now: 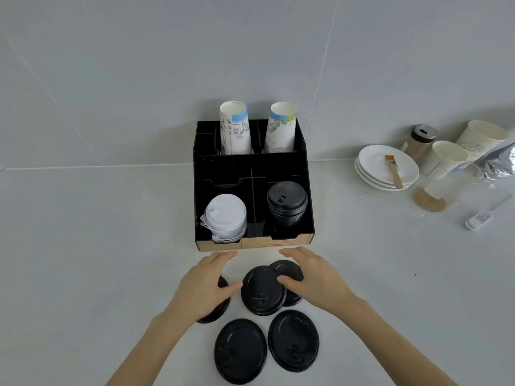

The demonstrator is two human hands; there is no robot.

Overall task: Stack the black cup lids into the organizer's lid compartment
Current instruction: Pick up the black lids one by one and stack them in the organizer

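A black organizer (302, 151) stands against the wall. Its front right compartment holds a stack of black lids (287, 201); the front left one holds white lids (225, 215). Several loose black lids lie on the counter before it. My left hand (204, 285) rests over one lid (216, 310) at the left, fingers spread, thumb by the middle lid (262, 291). My right hand (312, 274) lies over another lid (287, 270), its thumb on the middle lid's edge. Two more lids (240, 351) (293, 339) lie nearer to me.
Two stacks of paper cups (235, 129) (280, 129) stand in the organizer's back row. At the right sit white plates (373, 160) with a brush (393, 169), a shaker jar (419, 140), paper cups (446, 157), a foil bag (498, 160) and a small white device (479, 220).
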